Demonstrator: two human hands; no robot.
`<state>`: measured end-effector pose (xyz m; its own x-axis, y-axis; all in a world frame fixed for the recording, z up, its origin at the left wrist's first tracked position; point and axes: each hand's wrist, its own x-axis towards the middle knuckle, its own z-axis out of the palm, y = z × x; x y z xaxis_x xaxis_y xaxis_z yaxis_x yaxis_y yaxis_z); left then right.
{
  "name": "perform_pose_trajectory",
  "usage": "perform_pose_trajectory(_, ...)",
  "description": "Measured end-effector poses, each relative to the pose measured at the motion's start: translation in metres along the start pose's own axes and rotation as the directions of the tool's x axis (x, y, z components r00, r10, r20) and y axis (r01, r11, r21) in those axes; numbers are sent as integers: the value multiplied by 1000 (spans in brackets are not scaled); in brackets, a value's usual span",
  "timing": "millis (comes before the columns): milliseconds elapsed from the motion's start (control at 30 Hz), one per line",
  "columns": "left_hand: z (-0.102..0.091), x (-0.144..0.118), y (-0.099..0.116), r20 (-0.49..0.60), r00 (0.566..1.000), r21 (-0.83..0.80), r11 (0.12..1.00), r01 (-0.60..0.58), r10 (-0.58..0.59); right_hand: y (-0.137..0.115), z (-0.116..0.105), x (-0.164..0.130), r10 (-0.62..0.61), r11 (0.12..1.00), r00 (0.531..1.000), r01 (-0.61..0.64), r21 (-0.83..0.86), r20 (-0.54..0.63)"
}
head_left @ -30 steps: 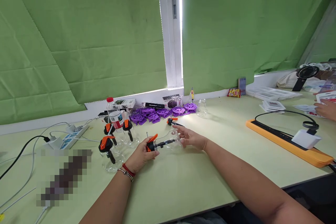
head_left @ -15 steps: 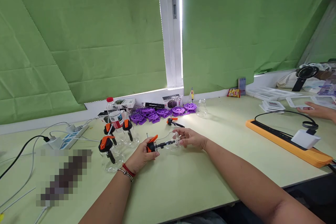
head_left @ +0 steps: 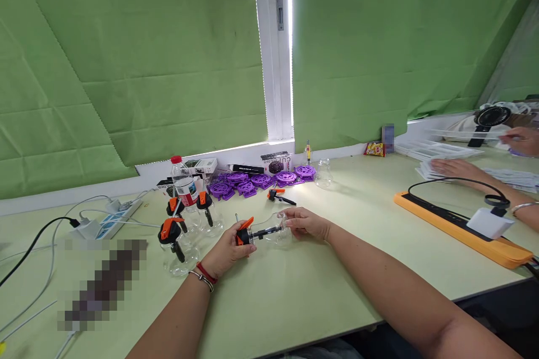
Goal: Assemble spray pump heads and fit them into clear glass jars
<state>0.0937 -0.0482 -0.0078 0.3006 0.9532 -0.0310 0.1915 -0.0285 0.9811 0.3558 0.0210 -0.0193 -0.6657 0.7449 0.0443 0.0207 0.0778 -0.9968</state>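
Observation:
A clear glass flask (head_left: pixel 275 231) lies on its side above the pale green table (head_left: pixel 303 286), with an orange and black stopper (head_left: pixel 243 233) in its neck. My left hand (head_left: pixel 225 249) grips the stopper end. At the round bottom of the flask, my right hand (head_left: pixel 307 222) holds the glass. Three upright flasks with the same orange stoppers (head_left: pixel 170 230) stand just left of my left hand. A loose orange stopper (head_left: pixel 278 195) lies on the table behind my right hand.
Purple printed wheels (head_left: pixel 261 179) and a water bottle (head_left: pixel 184 185) sit near the window sill, with an empty flask (head_left: pixel 323 173) beside them. Power strips and cables (head_left: pixel 105 219) lie at left. An orange power strip (head_left: pixel 463 227) lies at right, where another person's hands (head_left: pixel 455 168) handle white trays.
My hands and the flask have barely moved; my right hand closed slightly on the flask's bottom. The other person's hands at right moved over the white trays.

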Motion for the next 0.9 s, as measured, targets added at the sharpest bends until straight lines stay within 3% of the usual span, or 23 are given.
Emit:
perform_pose_trajectory(600,3,-1,2,-16,1000,-18,1000,20,-20,4,4,4,83,996,995,-85,-40,-49)
perform_pose_trajectory(900,2,0,2,-53,998,-46,999,14,-17,0,1,-4,-165,986,986,165,-6,10)
